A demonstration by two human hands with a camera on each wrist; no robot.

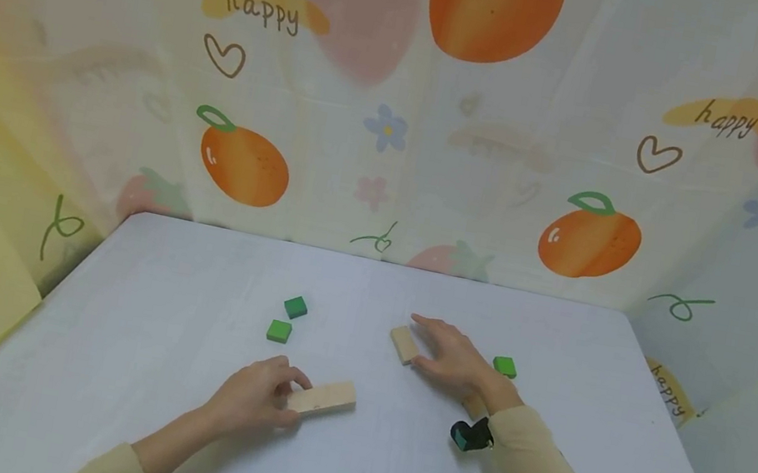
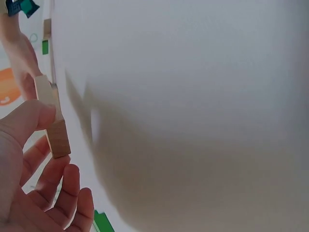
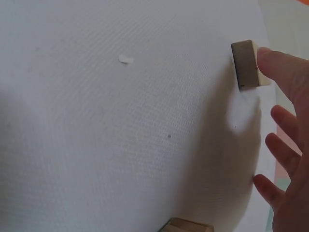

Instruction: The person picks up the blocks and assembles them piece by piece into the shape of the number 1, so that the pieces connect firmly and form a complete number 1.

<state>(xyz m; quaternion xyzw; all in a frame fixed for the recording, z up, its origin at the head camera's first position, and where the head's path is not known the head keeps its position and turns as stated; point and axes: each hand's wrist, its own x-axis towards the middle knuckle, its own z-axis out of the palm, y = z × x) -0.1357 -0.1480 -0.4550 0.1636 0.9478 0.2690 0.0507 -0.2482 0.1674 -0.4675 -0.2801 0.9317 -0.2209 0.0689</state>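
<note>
My left hand [image 1: 255,394] pinches a long, pale wooden block [image 1: 323,398] at its near end, between thumb and fingers. In the left wrist view the thumb lies along the wooden block [image 2: 54,121], with the other fingers loosely bent below. My right hand [image 1: 455,358] reaches over the table beside another wooden block [image 1: 404,345], its fingers extended. The right wrist view has the thumb touching the edge of that wooden block [image 3: 246,65], the visible fingers spread apart. A further wooden block [image 1: 473,406] is partly hidden beneath the right wrist.
Two green blocks [image 1: 295,307] [image 1: 279,331] lie left of centre. One more green block [image 1: 504,366] sits beyond the right wrist. A small white scrap [image 3: 126,59] lies on the white tabletop [image 1: 205,273]. Printed cloth [image 1: 336,136] hangs behind the table.
</note>
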